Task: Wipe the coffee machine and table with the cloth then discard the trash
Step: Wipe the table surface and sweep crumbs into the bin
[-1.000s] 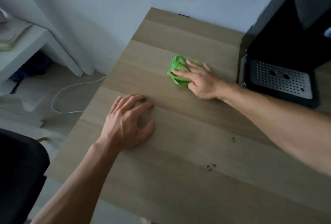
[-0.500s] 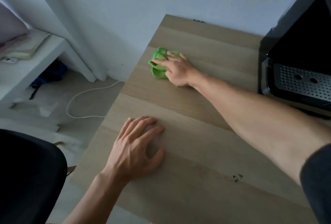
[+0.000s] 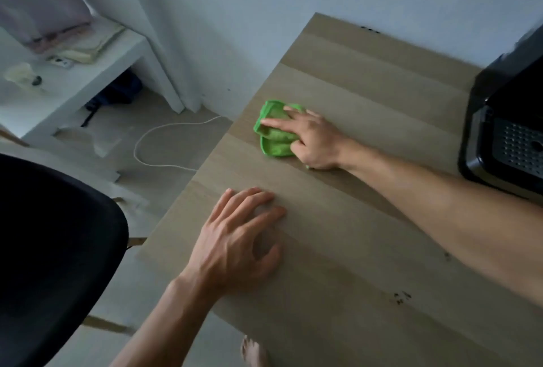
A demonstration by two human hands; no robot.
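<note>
Nearest, our left hand point(image 3: 235, 246) lies spread flat on the table point(image 3: 338, 272), with crumbs point(image 3: 401, 297) to its right. Further out, our right hand point(image 3: 316, 143) presses the cloth point(image 3: 274, 133) down with straight fingers near the table's left edge. Coffee machine point(image 3: 505, 131) sits far right.

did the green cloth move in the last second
Yes: the cloth under the right hand has slid left across the table, away from the coffee machine, towards the left edge.

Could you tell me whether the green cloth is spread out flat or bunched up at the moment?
Bunched up: the green cloth sits in folded layers under the right hand, which presses it onto the table.
</note>
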